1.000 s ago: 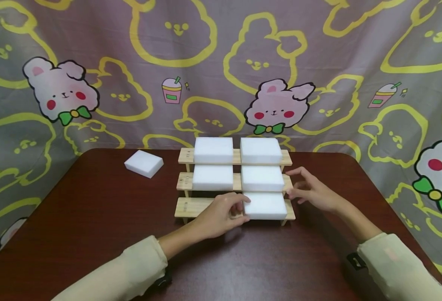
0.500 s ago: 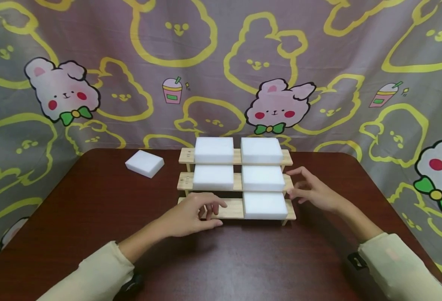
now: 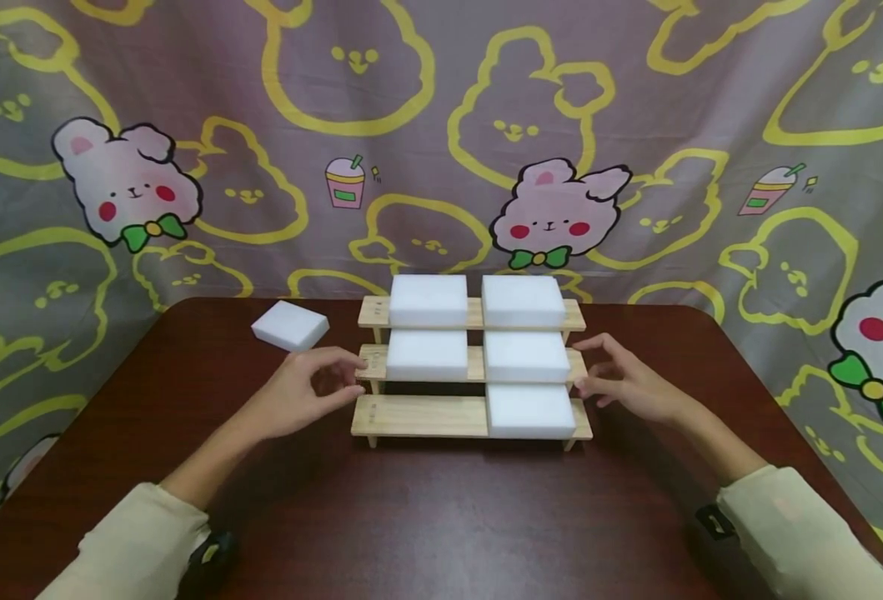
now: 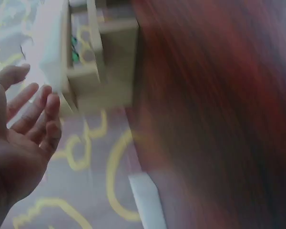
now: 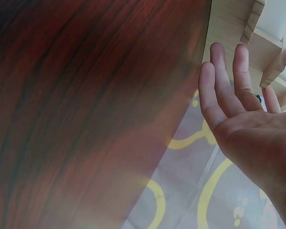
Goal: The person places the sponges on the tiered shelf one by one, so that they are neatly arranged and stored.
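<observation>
A three-step wooden rack (image 3: 418,417) stands on the table, white sponge blocks on its steps. The top step carries two, a left block (image 3: 428,300) and a right block (image 3: 524,300). Two more sit on the middle step. The bottom step bears one sponge block (image 3: 531,408) at its right end; its left part is bare wood. My left hand (image 3: 302,392) is beside the rack's left end, thumb and index finger apart, holding nothing. At the right end my right hand (image 3: 629,383) has its fingertips at the middle step, fingers loosely bent; contact is hard to tell.
Another white sponge block (image 3: 289,325) lies on the table at the back left, behind my left hand. The dark red-brown table (image 3: 456,525) reaches back to a patterned curtain (image 3: 411,167).
My left hand has come off the bottom-right sponge block and moved left to the rack's left end. That block stays on the bottom step. The right hand has not moved.
</observation>
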Demonstrator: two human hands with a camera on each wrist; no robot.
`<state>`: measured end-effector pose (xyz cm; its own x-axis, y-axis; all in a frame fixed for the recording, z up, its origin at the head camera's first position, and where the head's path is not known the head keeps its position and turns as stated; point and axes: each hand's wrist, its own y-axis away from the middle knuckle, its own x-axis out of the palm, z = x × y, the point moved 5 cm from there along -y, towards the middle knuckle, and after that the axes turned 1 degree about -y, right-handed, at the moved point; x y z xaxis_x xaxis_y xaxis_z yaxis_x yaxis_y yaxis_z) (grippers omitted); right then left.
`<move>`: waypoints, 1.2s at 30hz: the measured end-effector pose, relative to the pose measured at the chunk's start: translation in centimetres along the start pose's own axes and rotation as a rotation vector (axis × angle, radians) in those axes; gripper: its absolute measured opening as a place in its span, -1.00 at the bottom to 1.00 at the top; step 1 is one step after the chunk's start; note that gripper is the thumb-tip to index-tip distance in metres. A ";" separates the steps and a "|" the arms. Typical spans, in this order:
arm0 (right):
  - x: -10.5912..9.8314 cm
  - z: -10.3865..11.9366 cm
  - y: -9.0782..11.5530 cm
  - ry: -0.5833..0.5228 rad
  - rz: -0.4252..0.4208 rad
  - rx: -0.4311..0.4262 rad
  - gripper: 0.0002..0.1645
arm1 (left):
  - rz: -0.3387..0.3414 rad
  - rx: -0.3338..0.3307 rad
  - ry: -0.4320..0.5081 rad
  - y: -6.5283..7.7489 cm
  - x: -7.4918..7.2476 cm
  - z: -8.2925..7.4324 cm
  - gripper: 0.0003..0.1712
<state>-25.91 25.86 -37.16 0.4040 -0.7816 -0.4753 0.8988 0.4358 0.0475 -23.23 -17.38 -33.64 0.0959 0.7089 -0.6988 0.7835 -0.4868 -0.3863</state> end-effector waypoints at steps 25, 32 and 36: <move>0.0 -0.1 -0.1 -0.003 0.003 0.017 -0.30 | -0.013 -0.290 -0.526 -1.6 -2.6 10.8 -0.39; -0.2 -0.1 -0.1 0.006 -0.011 0.008 -0.32 | 0.049 -0.304 -0.514 -1.6 -2.4 10.2 -0.51; -0.1 -0.2 -0.1 0.005 -0.003 0.011 -0.31 | 0.072 -0.323 -0.492 -1.4 -2.4 9.5 -0.58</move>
<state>-26.09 26.00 -37.29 0.4001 -0.7807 -0.4800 0.9020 0.4281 0.0556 -30.45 -23.24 -37.17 -0.0792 0.3223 -0.9433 0.9402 -0.2903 -0.1782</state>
